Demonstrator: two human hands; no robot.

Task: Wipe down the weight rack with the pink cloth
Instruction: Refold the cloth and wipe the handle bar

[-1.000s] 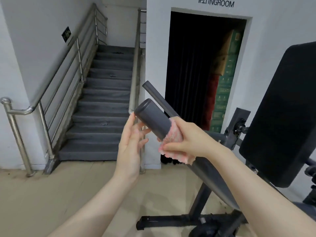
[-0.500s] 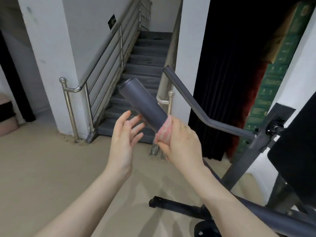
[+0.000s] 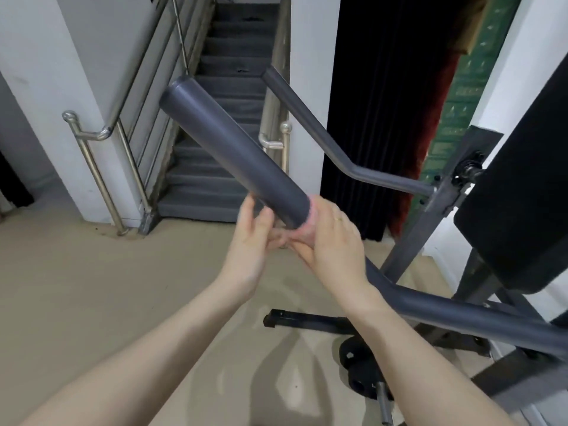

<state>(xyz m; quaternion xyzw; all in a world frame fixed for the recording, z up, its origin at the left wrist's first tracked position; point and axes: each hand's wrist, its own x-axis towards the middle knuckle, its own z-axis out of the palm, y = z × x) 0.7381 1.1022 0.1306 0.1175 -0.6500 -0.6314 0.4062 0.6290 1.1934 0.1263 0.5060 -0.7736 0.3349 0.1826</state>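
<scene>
The weight rack's thick grey tube [image 3: 233,155] slants up to the left across the middle of the head view. My right hand [image 3: 333,244] grips it low down, with the pink cloth [image 3: 312,210] wrapped round the tube under my palm; only a thin pink edge shows. My left hand [image 3: 250,241] is just left of it, fingers loosely bent, reaching under the tube and touching the fingers of my right hand. The image is blurred there, so any hold on the cloth is unclear.
A thinner bent rack bar [image 3: 307,118] runs behind the tube to a bracket [image 3: 445,192]. A black pad [image 3: 522,195] fills the right side. Dark weight plates [image 3: 359,373] and a black foot bar [image 3: 301,321] lie on the beige floor. Steel handrails [image 3: 92,149] flank grey stairs [image 3: 221,167].
My right hand slid with the cloth down the tube toward me, baring more of it. My left hand moved in under the tube to meet the right. The view tilted downward.
</scene>
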